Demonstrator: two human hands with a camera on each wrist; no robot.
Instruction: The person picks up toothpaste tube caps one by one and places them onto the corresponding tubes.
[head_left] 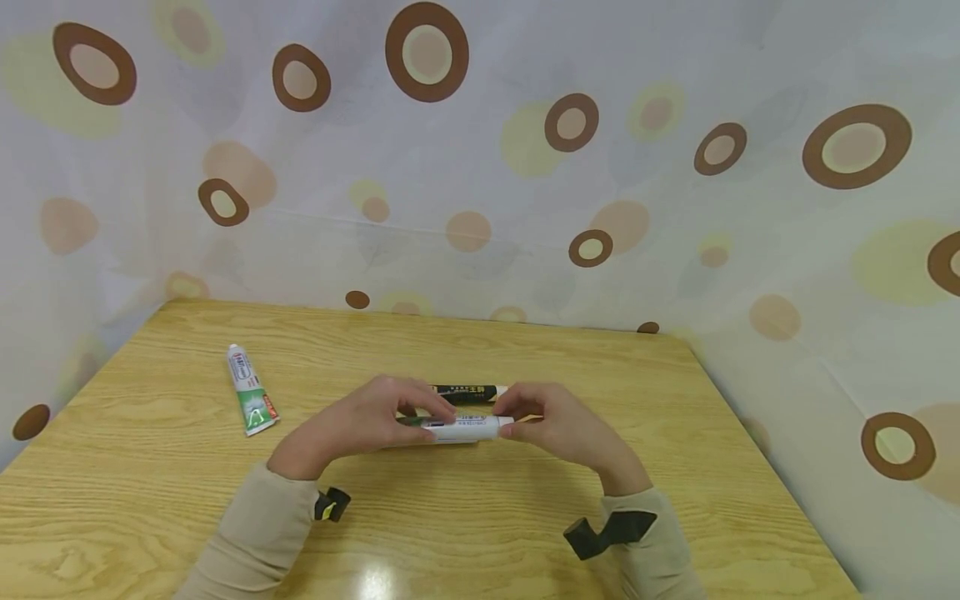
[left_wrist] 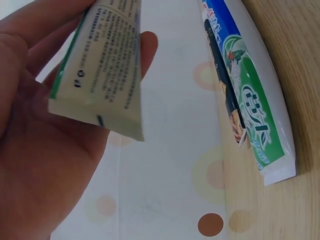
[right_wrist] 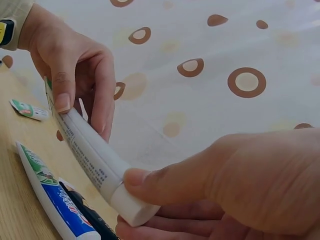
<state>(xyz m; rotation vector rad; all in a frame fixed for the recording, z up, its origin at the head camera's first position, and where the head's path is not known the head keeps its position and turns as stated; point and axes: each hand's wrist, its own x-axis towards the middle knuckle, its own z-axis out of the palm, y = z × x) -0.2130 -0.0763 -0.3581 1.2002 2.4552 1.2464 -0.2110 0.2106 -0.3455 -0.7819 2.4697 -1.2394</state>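
Both hands hold a white toothpaste tube [head_left: 465,429] up over the table. My left hand [head_left: 371,417] pinches its flat crimped end, where a green edge shows in the left wrist view. At the other end, my right hand [head_left: 562,423] grips the white cap [right_wrist: 131,206] between thumb and fingers. Fine print covers the tube's side in the right wrist view. Beneath it, a blue, green and white toothpaste tube [left_wrist: 252,90] lies on the table, mostly hidden from the head view. Just beyond and alongside that one lies a black tube [head_left: 467,393] with a white cap.
A smaller green and white toothpaste tube [head_left: 251,392] lies apart at the left of the wooden table [head_left: 480,525]. A pale curtain with brown rings [head_left: 465,167] rises behind the table and along its sides.
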